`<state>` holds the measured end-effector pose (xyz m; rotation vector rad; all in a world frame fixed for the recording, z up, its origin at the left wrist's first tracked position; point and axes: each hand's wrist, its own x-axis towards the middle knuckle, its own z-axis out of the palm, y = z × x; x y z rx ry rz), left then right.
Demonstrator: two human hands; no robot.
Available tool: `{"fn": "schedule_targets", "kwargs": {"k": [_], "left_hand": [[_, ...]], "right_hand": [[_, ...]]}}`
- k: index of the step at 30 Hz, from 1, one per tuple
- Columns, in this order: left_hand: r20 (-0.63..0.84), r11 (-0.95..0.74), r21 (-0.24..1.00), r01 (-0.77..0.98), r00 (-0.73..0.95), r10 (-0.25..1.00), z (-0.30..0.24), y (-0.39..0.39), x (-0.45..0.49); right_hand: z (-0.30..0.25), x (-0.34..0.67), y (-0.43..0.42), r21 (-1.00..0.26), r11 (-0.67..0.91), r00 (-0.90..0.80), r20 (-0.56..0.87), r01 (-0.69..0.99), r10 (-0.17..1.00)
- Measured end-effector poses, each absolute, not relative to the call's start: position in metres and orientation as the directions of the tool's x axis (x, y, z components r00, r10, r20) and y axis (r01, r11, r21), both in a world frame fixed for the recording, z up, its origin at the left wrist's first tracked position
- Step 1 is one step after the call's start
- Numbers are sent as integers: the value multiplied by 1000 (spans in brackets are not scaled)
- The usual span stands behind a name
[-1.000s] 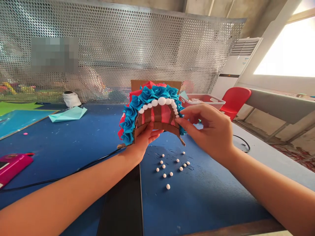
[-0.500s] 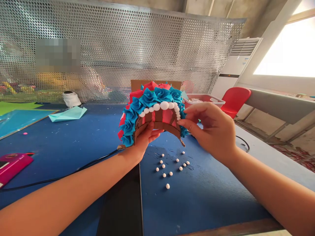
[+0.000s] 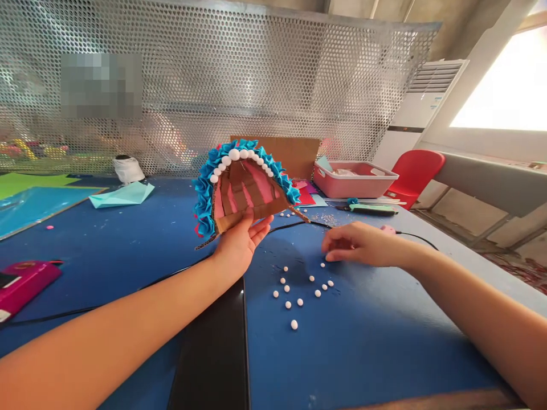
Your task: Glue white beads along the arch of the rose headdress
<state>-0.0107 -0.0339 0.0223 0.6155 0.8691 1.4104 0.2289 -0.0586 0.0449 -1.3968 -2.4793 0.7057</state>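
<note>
My left hand (image 3: 239,242) grips the lower edge of an arched cardboard headpiece (image 3: 241,191) and holds it tilted up above the blue table (image 3: 128,250). The headpiece has pink stripes, a blue ruffled rim and a row of white beads along its arch. My right hand (image 3: 363,245) is down on the table, fingers pinched together at a small white bead by the fingertips. Several loose white beads (image 3: 299,290) lie scattered on the table just in front of that hand.
A pink tray (image 3: 354,179) and a cardboard sheet (image 3: 294,154) stand at the back against a perforated metal screen. A green-handled tool (image 3: 367,209) lies beside the tray. A black cable crosses the table. A pink case (image 3: 21,282) sits left; paper sheets (image 3: 122,195) lie far left.
My right hand left the headpiece's right side and dropped to the table by the loose beads. My left hand tipped the headpiece up and to the left.
</note>
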Motion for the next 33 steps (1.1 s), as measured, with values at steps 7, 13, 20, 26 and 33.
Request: {"fn": "schedule_targets", "kwargs": {"k": [7,13,20,26,33], "left_hand": [[-177,108,790,-603,-55,983,20,-31,-12],[-93,57,830,-555,-37,995,20,-35,-11],[-6,17,902,-432,26,1000,20,-41,-6],[64,-46,934,-355,40,997,19,-41,-3],[97,-60,936,-348,89,991,19,-43,-4]], "right_hand": [[29,223,-54,-503,498,-603,-59,706,795],[44,221,-57,-451,552,-477,278,702,834],[58,195,-82,-401,683,-83,825,610,558],[58,174,-92,-312,695,-64,887,648,457],[58,170,-95,-257,616,-72,887,745,457]]}}
